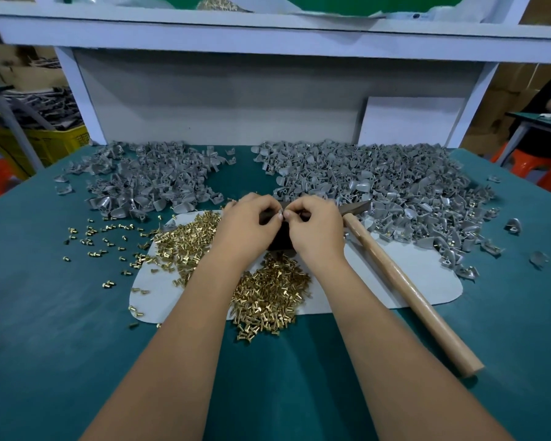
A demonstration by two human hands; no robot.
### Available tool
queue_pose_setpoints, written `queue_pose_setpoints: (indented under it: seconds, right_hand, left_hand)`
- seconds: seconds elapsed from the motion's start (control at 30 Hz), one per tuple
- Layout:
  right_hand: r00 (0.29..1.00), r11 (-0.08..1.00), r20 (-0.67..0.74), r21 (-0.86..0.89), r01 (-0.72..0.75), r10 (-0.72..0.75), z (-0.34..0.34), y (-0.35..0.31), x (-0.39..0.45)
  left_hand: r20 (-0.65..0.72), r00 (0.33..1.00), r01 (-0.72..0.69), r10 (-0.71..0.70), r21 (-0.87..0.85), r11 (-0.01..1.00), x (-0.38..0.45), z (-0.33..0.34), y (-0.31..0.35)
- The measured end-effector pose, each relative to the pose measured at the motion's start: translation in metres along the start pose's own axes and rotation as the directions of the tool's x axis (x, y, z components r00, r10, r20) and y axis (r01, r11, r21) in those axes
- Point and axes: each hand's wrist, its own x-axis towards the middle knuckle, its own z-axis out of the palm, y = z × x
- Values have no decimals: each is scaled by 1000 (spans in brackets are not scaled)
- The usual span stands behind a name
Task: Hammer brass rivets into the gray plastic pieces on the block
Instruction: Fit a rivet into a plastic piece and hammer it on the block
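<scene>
My left hand (247, 224) and my right hand (315, 229) meet fingertip to fingertip over a dark block (279, 240), which they mostly hide. Between the fingertips I pinch a small gray plastic piece (281, 214); whether a rivet is in it is too small to tell. Brass rivets (268, 297) lie heaped on a white mat (420, 275) in front of the block. A hammer with a wooden handle (404, 288) lies on the mat to the right of my right hand, its dark head (357, 207) close to my knuckles.
Two big heaps of gray plastic pieces, one at back left (147, 179) and one at back right (379, 186), cover the green table (61, 313). Loose rivets (105, 237) are scattered left of the mat. A white shelf frame (268, 36) rises behind. A yellow crate (54, 144) stands at far left.
</scene>
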Motion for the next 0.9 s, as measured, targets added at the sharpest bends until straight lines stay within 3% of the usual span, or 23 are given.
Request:
queue_pose_setpoints:
  seconds: [0.27, 0.43, 0.57, 0.63, 0.73, 0.9]
  right_hand:
    - [990, 989, -72, -98, 112, -119, 5, 5, -6]
    - [990, 996, 122, -54, 75, -68, -22, -3, 0]
    - [998, 975, -54, -214, -56, 46, -72, 5, -6]
    - [988, 898, -98, -414, -150, 120, -96, 16, -20]
    - [956, 695, -25, -682, -229, 291, -114, 27, -39]
    - [959, 577, -40, -792, -201, 280, -114, 31, -52]
  left_hand:
    - [-21, 998, 60, -61, -16, 998, -3, 5, 8]
    - [-107, 987, 109, -117, -77, 991, -13, 10, 12]
    - [-90, 985, 138, -150, -121, 983, -15, 8, 12]
    - [-108, 985, 120, -132, -112, 986, -14, 9, 12]
    - [-101, 985, 127, -140, -124, 984, -13, 10, 12]
    - [-91, 986, 121, -136, -155, 980, -14, 10, 14]
